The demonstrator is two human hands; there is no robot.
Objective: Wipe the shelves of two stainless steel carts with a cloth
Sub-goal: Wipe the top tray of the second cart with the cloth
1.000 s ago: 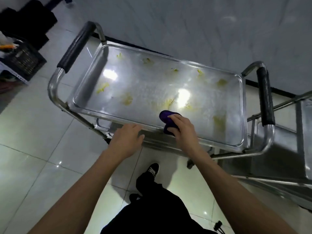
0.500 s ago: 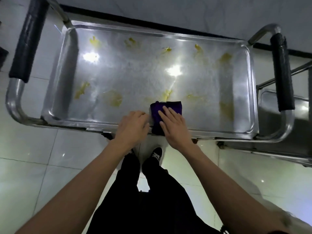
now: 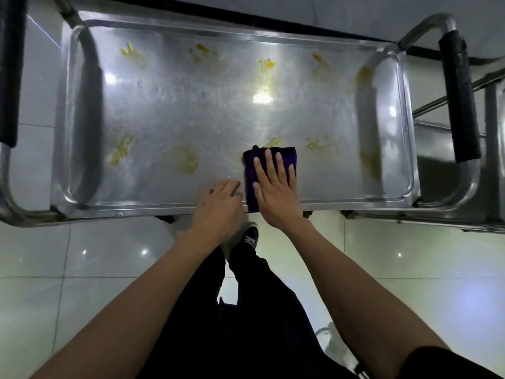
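A stainless steel cart's top shelf fills the upper view, dotted with several yellow smears. A folded dark purple cloth lies flat near the shelf's front rim. My right hand presses on it with straight, spread fingers. My left hand rests on the front rim just left of the cloth, fingers loosely curled, holding nothing that I can see. A second steel cart shows partly at the right edge.
Black-padded handles stand at the left end and the right end of the cart. A dark wall base runs behind it. White glossy floor tiles lie below, with my dark trousers and a shoe under the rim.
The view has closed in over the shelf. My right hand has flattened and pushed the cloth further onto the shelf. My left hand has stayed at the front rim.
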